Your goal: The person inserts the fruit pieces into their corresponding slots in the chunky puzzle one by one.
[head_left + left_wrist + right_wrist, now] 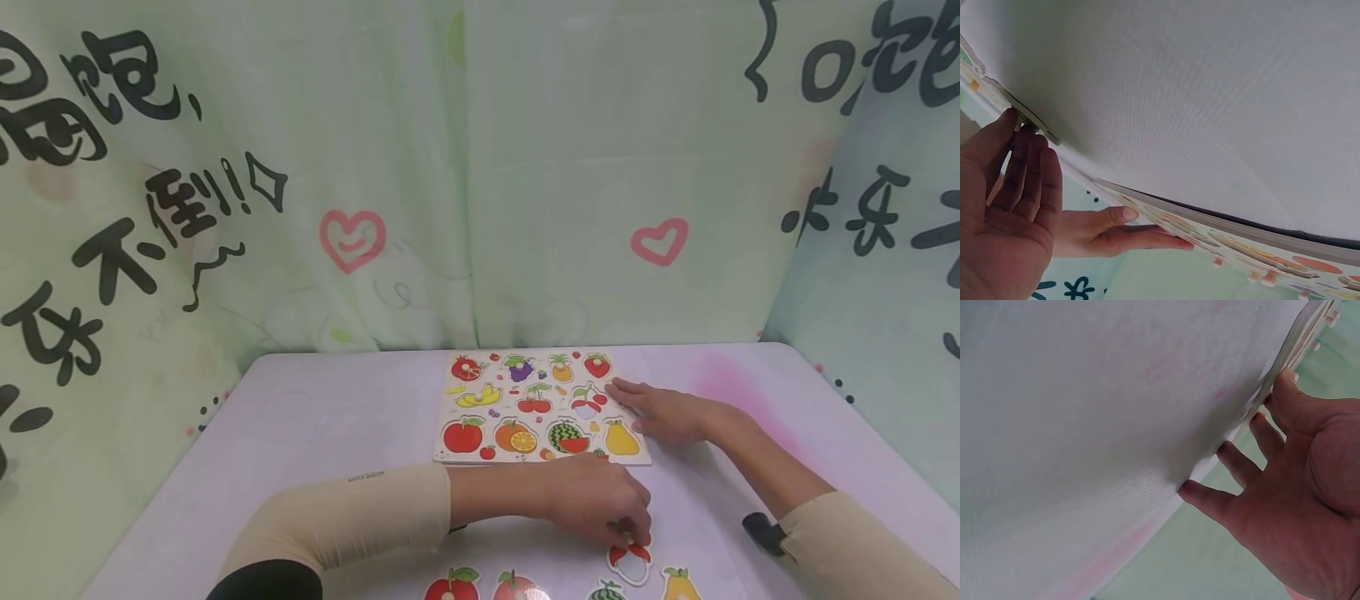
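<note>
A fruit puzzle board [450, 410] lies at the back of the table, with pictures of fruits such as grapes, bananas and cherries. My right hand [667, 412] rests at its right edge, thumb at the rim and spread fingertips on the tabletop in the right wrist view. My left arm reaches across in front of the board. With its fingertips, the left hand [600, 500] pinches a red and white fruit puzzle piece [618, 555], partly hidden under the fingers. That piece sits low at the tabletop in the left wrist view.
Along the near edge lie loose puzzle pieces: an apple [452, 590], a peach-like fruit [517, 588], a watermelon [606, 592] and a pear [681, 587], cut off by the frame. Printed curtains [555, 192] stand behind and beside the white table [337, 408].
</note>
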Available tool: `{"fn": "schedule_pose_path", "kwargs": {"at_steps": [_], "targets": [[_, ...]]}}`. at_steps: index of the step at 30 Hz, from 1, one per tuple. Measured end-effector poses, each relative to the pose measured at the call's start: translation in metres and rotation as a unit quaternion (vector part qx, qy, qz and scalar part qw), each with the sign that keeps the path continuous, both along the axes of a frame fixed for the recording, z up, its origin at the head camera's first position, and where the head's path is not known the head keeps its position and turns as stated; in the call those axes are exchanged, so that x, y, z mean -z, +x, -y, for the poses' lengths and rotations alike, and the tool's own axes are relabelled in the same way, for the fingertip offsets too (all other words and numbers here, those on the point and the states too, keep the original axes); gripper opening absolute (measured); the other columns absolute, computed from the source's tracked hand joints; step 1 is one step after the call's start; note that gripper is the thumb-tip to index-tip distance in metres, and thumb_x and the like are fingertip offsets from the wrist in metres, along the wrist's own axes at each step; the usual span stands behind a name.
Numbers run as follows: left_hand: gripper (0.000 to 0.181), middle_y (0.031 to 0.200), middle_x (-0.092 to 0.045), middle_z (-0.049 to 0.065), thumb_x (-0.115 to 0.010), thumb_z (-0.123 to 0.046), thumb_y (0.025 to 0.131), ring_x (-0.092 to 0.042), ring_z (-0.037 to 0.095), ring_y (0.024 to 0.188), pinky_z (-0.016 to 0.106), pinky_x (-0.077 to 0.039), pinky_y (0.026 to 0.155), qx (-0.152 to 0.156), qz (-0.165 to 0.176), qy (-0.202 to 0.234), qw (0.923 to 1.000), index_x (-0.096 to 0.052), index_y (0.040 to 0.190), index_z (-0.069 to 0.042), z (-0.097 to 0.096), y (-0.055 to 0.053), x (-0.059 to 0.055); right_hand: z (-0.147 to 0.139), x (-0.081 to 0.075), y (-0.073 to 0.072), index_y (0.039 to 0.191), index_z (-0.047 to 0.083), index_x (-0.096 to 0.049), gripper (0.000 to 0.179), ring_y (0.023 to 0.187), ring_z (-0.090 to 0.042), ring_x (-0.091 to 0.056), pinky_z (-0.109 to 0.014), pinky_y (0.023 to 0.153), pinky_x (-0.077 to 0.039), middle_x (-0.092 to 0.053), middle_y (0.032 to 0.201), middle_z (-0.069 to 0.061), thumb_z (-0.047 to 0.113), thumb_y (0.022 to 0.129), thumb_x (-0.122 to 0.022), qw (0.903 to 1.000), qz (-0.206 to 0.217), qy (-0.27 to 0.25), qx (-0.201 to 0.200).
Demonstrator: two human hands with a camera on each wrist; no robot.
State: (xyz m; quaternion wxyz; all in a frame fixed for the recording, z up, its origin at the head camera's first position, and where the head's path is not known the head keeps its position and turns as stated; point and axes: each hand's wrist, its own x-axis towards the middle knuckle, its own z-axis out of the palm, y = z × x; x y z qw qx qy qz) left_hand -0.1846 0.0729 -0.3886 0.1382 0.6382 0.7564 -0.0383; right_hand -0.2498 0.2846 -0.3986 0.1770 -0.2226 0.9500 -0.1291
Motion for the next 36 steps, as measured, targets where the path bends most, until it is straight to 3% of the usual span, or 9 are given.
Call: {"fn": "schedule_pose_path", "kwargs": {"at_steps": [9, 17, 25, 32, 36], "targets": [[0.024, 0.105, -0.070, -0.017, -0.072, -0.023, 0.100, -0.060, -0.010, 0.093, 0.002, -0.042, 0.077, -0.019, -0.001, 0.009, 0.9998, -0.078, 0.123, -0.027, 0.004, -0.003, -0.008, 0.000, -0.002, 0.001, 0.162, 0.006, -0.033, 0.071, 0.151, -0.057, -0.026, -0.071, 0.116, -0.031, -0.027, 0.168, -0.024, 0.023, 0.101, -0.065, 1.0000, 0.005, -0.007, 0.005], [0.023, 0.103, -0.071, -0.018, -0.074, -0.022, 0.099, -0.060, -0.010, 0.092, 0.004, -0.043, 0.079, -0.063, 0.006, 0.025, 0.9977, -0.079, 0.120, -0.028, 0.015, -0.014, -0.013, 0.000, -0.001, 0.000, 0.162, 0.007, -0.033, 0.072, 0.150, -0.057, -0.026, -0.071, 0.115, -0.032, -0.027, 0.168, -0.024, 0.024, 0.100, -0.066, 0.9999, 0.009, -0.002, 0.009], [0.024, 0.106, -0.073, -0.018, -0.075, -0.022, 0.098, -0.059, -0.007, 0.094, 0.006, -0.044, 0.079, -0.100, -0.002, 0.045, 0.9939, -0.079, 0.121, -0.028, 0.021, -0.041, -0.013, 0.000, -0.001, 0.000, 0.162, 0.007, -0.033, 0.073, 0.150, -0.057, -0.026, -0.071, 0.115, -0.033, -0.026, 0.168, -0.024, 0.023, 0.100, -0.067, 0.9999, 0.012, -0.003, 0.008], [0.023, 0.106, -0.074, -0.018, -0.074, -0.023, 0.098, -0.061, -0.005, 0.093, 0.010, -0.047, 0.078, -0.157, -0.007, 0.051, 0.9863, -0.080, 0.119, -0.030, 0.023, -0.071, -0.012, -0.001, 0.000, -0.001, 0.163, 0.007, -0.032, 0.072, 0.151, -0.057, -0.026, -0.071, 0.115, -0.033, -0.025, 0.169, -0.023, 0.022, 0.101, -0.066, 0.9999, 0.015, -0.006, 0.004], [0.020, 0.107, -0.076, -0.015, -0.075, -0.021, 0.098, -0.065, -0.003, 0.096, 0.009, -0.048, 0.082, -0.163, -0.006, 0.071, 0.9841, -0.081, 0.117, -0.026, 0.025, -0.088, -0.009, -0.001, -0.001, -0.001, 0.163, 0.008, -0.032, 0.072, 0.151, -0.057, -0.025, -0.071, 0.115, -0.033, -0.025, 0.169, -0.023, 0.022, 0.101, -0.065, 0.9998, 0.016, -0.005, 0.007]]}}
